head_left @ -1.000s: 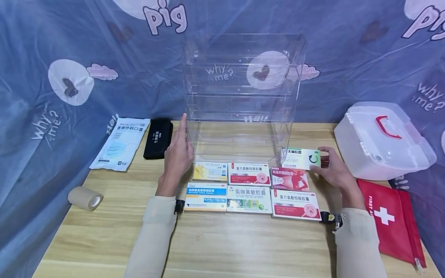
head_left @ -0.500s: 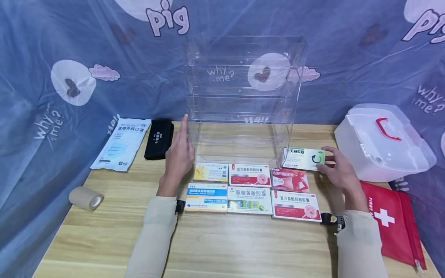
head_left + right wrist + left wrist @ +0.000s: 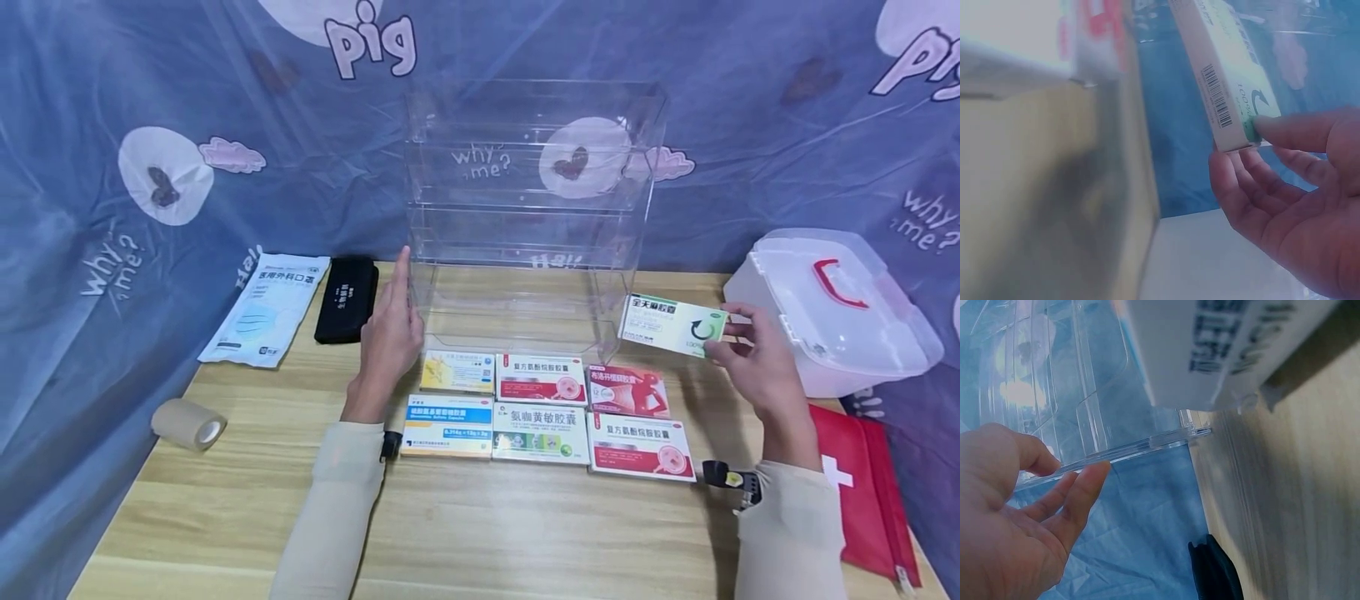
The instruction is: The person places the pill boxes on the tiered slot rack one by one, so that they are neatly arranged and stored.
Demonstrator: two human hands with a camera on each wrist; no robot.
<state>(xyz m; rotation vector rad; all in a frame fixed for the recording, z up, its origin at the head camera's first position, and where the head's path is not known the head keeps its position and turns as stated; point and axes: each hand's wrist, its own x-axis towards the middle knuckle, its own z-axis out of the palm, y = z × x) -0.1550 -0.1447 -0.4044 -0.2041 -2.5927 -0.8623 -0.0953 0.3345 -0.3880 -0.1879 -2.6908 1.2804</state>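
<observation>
In the head view my left hand (image 3: pixel 390 337) is at the left side of a clear plastic shelf rack (image 3: pixel 525 208). The left wrist view shows this hand's thumb and fingers (image 3: pixel 1088 490) on either side of the rack's edge, pinching it. My right hand (image 3: pixel 761 358) pinches one end of a white-and-green capsule box (image 3: pixel 667 325), thumb on its printed face. That box is tilted and held up off the table, just right of the rack's lower front corner. Its barcode side shows in the right wrist view, where the right hand (image 3: pixel 1297 187) grips the end.
Two rows of medicine boxes (image 3: pixel 540 429) lie before the rack. Left are a mask packet (image 3: pixel 262 312), a black case (image 3: pixel 347 300) and a tan bandage roll (image 3: pixel 187 423). Right stand a white lidded box (image 3: pixel 832 308) and a red first-aid pouch (image 3: pixel 862 492).
My right hand has lifted the white-and-green capsule box and moved it right, away from the rack's corner. The left hand has stayed at the rack's side.
</observation>
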